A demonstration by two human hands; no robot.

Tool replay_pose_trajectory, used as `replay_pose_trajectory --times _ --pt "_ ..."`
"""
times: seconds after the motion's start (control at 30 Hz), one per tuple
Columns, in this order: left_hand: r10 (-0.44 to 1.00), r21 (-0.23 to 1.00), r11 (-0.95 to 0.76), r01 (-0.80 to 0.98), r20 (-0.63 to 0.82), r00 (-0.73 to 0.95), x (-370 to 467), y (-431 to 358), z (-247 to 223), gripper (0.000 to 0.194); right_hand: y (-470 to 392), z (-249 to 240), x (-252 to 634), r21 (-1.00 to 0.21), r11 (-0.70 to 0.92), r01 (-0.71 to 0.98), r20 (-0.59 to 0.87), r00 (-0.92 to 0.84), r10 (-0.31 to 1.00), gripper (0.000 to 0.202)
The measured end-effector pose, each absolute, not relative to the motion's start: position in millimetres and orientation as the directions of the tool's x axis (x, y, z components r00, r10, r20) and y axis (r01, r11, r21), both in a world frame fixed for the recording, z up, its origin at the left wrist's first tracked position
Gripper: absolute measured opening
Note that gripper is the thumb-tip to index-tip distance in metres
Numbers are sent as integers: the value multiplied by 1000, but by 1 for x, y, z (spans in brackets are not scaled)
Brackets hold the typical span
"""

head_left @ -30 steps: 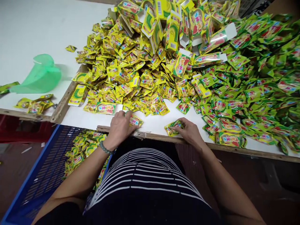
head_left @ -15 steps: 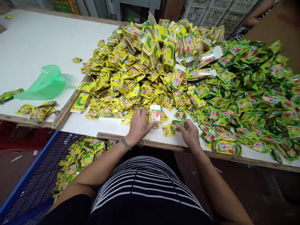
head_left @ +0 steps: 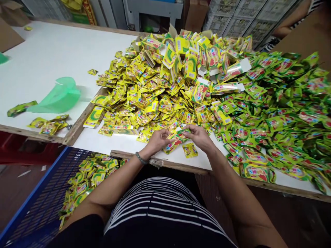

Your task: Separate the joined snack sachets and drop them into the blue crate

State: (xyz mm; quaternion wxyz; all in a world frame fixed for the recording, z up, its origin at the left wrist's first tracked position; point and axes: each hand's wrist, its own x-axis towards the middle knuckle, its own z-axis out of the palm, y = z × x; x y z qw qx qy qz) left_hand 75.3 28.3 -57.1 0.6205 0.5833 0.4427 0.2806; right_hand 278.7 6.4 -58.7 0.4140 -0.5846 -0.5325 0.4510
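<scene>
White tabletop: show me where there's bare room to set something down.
Widest: behind the green scoop, left of the yellow packets, right of the cardboard box. A narrow strip lies between the yellow packets and the blue basket. Crowded: the middle and right, heaped with yellow packets, small boxes and green packets.

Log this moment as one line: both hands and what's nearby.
left hand: holds small box | right hand: holds green packet at box's end | nearby: yellow packet on white tabletop
</scene>
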Motion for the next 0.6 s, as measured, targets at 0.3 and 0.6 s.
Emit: replay_pose_trajectory --times 0.3,0.6 --pt "820 948 269 171 -319 476 69 16 -52 38 -20 -41 270 -845 -70 530 -4 124 992 46" --pt "824 940 274 202 -338 456 69 19 -60 38 -86 -77 282 -510 -341 789 -72 357 931 53"
